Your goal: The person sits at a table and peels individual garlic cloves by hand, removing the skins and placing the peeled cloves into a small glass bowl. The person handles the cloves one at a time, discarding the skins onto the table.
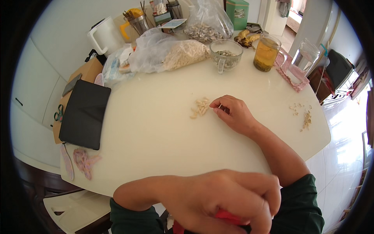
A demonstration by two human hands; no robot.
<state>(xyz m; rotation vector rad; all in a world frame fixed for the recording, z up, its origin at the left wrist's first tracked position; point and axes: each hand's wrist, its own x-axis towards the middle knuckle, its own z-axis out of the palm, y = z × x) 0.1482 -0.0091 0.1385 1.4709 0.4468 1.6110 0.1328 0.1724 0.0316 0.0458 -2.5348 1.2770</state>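
A small heap of pale, elongated seeds point(201, 106) lies on the cream-coloured table point(146, 122). Just right of the heap is my right hand point(233, 114). Its thumb and forefinger tips are close together beside the seeds, and whether anything is between them is too small to tell. My left hand point(216, 199) is raised close to the camera at the bottom, over the near side of the table. Its fingers curl downward and their tips are partly hidden, so its contents cannot be seen. Something red point(228, 216) shows behind those fingers.
Husk bits point(306, 120) lie near the right edge. At the back stand a glass cup of seeds point(226, 55), a mug of amber liquid point(266, 52), a glass jar point(305, 57) and plastic bags of seeds point(187, 52) point(204, 30). A black tablet point(84, 114) and scissors point(58, 113) lie left.
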